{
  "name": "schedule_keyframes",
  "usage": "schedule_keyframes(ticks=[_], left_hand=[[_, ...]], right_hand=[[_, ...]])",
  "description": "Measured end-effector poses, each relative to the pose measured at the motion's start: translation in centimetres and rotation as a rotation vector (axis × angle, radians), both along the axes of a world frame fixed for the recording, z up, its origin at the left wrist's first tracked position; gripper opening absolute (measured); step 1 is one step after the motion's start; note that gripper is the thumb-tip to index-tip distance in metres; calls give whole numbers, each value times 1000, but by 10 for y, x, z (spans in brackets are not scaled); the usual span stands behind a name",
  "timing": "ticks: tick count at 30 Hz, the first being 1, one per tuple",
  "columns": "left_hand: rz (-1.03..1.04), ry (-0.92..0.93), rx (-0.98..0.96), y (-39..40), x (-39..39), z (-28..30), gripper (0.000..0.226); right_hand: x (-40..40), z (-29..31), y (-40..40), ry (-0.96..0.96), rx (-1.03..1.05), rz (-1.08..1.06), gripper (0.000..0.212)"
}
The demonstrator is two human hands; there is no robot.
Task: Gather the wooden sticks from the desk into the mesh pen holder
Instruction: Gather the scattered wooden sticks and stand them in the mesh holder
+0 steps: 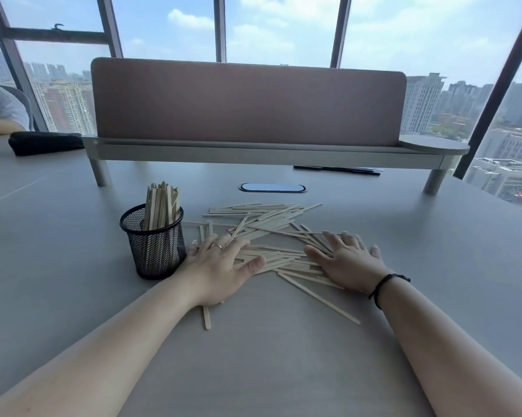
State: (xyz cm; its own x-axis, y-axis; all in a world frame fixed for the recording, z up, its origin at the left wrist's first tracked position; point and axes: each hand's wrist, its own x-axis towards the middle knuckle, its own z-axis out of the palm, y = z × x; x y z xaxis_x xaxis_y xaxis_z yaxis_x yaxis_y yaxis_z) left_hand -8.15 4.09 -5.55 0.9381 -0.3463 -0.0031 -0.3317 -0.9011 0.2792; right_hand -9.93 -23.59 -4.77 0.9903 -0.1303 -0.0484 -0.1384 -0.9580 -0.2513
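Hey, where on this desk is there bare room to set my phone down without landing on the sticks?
Bare desk lies between the forearms, nearer than the sticks. Also left of the pen holder, and right of the right hand. It is crowded between the left hand and the right hand.

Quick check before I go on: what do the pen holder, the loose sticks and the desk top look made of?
Pen holder: black metal mesh by the look, an open weave you can see the sticks through, with a solid rim. Loose sticks: pale, unfinished wood, thin flat strips, matte. Desk: smooth matte grey surface, probably laminate; what lies under it cannot be told. Both hands, left hand and right hand, lie flat on the pile.
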Motion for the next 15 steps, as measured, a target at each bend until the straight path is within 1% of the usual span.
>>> schedule_keyframes(ticks=[2,5,8,10,12,15], left_hand=[[-9,-20,-10,-5,-2,-1,108],[-2,-126,-45,-21,-2,0,81],[10,-195,-120,-39,-2,2,65],[10,-208,-171,-46,-1,3,59],[7,-233,-227,-47,0,2,57],[-14,-292,-385,-42,0,1,59]], right_hand=[[0,0,10,-32,4,75,85],[0,1,31,-91,79,168,77],[1,0,49,-145,145,273,65],[2,-2,55,-162,186,319,55],[1,-3,56,-189,226,342,51],[1,0,53,-240,282,303,62]])
